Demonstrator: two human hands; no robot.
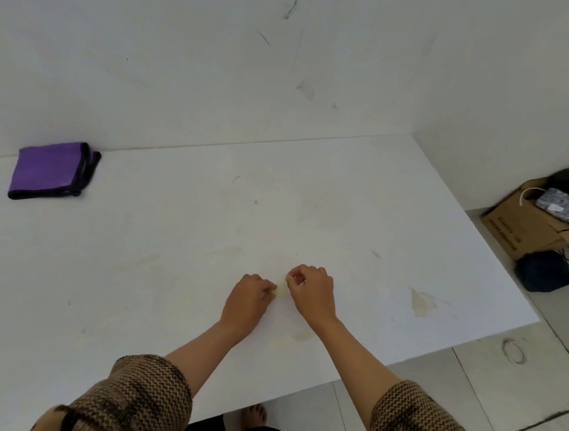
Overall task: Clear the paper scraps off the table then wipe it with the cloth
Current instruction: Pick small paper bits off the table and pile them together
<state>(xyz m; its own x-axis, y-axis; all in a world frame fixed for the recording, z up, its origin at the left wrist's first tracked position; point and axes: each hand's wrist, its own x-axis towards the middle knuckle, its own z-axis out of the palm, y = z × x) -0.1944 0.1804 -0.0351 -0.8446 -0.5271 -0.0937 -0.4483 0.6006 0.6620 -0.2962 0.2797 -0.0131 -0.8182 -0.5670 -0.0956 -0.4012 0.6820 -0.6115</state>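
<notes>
**Scraps nearly gathered, cloth untouched**

White walls meet in a corner behind a white table (132, 288), whose top is marked with faint yellowish stains, the clearest near its right edge. At the centre of the frame both hands work together on one small pale paper scrap (281, 289). The left hand (248, 301) has its fingers curled, the tips pinching the scrap's left side; the right hand (312, 291) is likewise curled, thumb and forefinger closed on its right side. The scrap looks thin, cream-coloured and slightly crumpled, hard to tell from the stained surface beneath it.

No other loose scraps are plainly visible on the top, so the clearing step seems close to finished, though pale bits could be lost among the stains. Wiping has not begun: the purple cloth (51, 169), folded square with a dark trim, lies in the upper left of the frame against the wall, well apart from the hands.
</notes>
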